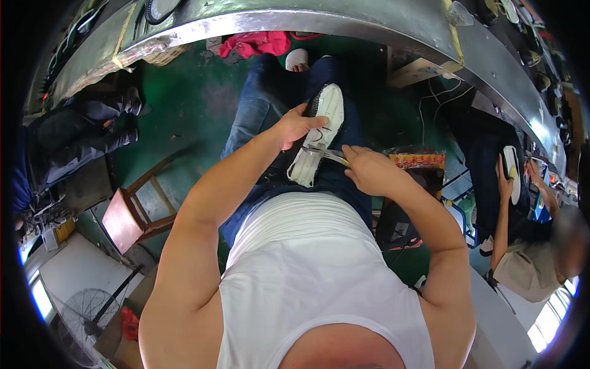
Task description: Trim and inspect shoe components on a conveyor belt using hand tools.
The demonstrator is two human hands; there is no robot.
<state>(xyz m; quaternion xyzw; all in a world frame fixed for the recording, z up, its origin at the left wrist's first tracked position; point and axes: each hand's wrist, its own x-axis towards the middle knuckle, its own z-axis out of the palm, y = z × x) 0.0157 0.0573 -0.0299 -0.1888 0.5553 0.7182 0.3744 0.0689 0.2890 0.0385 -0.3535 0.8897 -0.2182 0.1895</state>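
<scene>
A dark shoe (330, 107) lies bottom side up across my lap, its pale whitish underside facing me and its edge looking rough and dark. My left hand (295, 127) is closed around the shoe's side near the middle, the thumb pressed over the underside. In my right hand (373, 170) is a pair of metal pincers (332, 155), gripped by the handles. The jaws reach onto the underside toward the narrower near end, touching it just below my left thumb. What lies between the jaws is too small to make out.
A long metal bench (344, 27) curves across the far side. At left stand a wooden chair (126, 218) and a fan (89, 326). On the right, a co-worker's hands (505, 184) hold another white-soled shoe (511, 172). Pink cloth (255, 44) lies under the bench.
</scene>
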